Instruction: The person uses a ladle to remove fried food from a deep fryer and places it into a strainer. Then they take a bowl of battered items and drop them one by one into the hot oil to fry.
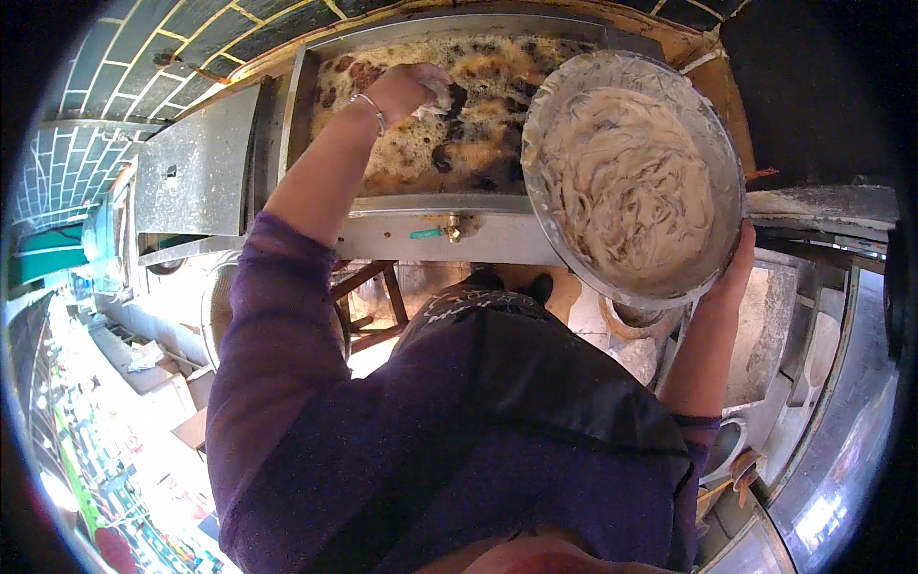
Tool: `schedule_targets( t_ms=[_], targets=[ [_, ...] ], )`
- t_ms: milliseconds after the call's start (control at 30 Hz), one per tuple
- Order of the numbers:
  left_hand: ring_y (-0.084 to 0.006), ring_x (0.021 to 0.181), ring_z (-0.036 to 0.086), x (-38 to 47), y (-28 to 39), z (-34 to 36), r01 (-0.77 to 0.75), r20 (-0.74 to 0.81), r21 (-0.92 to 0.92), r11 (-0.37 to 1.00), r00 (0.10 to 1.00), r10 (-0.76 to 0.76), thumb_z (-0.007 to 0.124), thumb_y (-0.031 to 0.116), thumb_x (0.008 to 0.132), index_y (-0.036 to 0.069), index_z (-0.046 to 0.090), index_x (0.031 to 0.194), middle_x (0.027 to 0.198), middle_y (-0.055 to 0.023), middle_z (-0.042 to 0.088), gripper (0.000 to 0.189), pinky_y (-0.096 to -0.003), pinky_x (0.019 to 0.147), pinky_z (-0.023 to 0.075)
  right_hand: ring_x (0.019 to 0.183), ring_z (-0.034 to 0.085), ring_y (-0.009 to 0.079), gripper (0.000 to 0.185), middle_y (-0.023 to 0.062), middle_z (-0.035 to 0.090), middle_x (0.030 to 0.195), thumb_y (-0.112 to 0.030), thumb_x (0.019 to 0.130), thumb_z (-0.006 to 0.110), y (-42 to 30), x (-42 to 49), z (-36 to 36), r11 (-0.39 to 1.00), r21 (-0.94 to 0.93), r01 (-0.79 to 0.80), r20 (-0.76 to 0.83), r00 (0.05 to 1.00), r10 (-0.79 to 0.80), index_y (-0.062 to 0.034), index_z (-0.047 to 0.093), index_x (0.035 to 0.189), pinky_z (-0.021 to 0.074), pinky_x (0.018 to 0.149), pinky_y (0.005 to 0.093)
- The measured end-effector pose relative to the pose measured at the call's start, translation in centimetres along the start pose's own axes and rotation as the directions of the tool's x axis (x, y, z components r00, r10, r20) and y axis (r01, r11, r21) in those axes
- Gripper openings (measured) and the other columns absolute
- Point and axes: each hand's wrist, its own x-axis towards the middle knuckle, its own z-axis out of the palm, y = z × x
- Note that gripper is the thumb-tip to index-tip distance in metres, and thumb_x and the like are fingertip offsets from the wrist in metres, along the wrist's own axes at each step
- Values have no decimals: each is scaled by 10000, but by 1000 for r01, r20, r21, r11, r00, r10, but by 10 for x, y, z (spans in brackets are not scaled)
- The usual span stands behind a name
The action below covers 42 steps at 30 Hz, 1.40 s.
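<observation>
My left hand [412, 93] reaches over a rectangular metal deep fryer [452, 204] full of foaming oil [401, 154]. Its fingers are smeared with pale batter and point down close to the foam. Whether anything is between them cannot be made out. Browned and dark patches spread across the oil. With my right hand [739, 262] I grip the rim of a large round metal basin [721, 151], tilted above the fryer's right end. Thick beige batter with strips coated in it [631, 179] fills the basin.
A brass valve with a green handle [452, 228] juts from the fryer's front. Left of the fryer stands a grey metal panel [197, 165]. Dark brick-patterned tiles [208, 43] line the wall behind. A wooden stool [391, 294] is below, and a metal counter [839, 459] curves along the right.
</observation>
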Motion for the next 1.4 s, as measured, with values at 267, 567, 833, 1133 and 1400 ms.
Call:
schedule_targets(
  t_ms=[267, 567, 833, 1133, 1400],
  targets=[
    [-214, 799, 684, 52, -55, 24, -109, -31, 341, 934, 991, 127, 686, 274, 864, 97, 674, 1093, 945, -119, 714, 290, -361, 726, 542, 1208, 531, 246, 555, 95, 574, 1323, -457, 957, 501, 1, 1, -4, 999, -35, 30, 45, 999, -28, -44, 532, 1327, 400, 1044, 360],
    [-181, 1195, 564, 56, -22, 25, -204, 161, 922, 328, 975, 155, 648, 176, 870, 181, 658, 1234, 1257, -43, 631, 364, -327, 945, 506, 1163, 547, 258, 515, 102, 590, 1283, -436, 970, 458, -1, -3, 3, 997, -77, 29, -38, 999, -32, -39, 553, 1283, 411, 1009, 362],
    [-236, 1144, 601, 56, -49, 34, -425, 405, 862, 278, 905, 129, 666, 82, 781, 157, 709, 1145, 1364, -71, 550, 374, -342, 947, 509, 1178, 543, 267, 525, 107, 586, 1292, -429, 970, 448, 0, -4, 2, 996, -73, 53, 8, 999, -52, -29, 538, 1299, 408, 1017, 373],
    [-282, 947, 676, 69, -107, 36, -411, 152, 534, 739, 906, 395, 655, 114, 860, 161, 625, 1257, 1064, -138, 691, 402, -374, 806, 544, 1192, 536, 277, 536, 123, 567, 1319, -421, 971, 434, -1, -8, 9, 998, -55, 42, 7, 999, -41, -22, 522, 1317, 400, 1029, 377],
    [-211, 954, 658, 30, -54, 53, 48, -70, 107, 993, 997, -41, 593, 85, 878, 121, 644, 1049, 999, -74, 688, 182, -340, 810, 510, 1213, 530, 250, 584, 94, 574, 1329, -475, 953, 485, 0, -2, 2, 999, -49, 20, 15, 1000, -19, -34, 529, 1333, 390, 1048, 357]
  ],
)
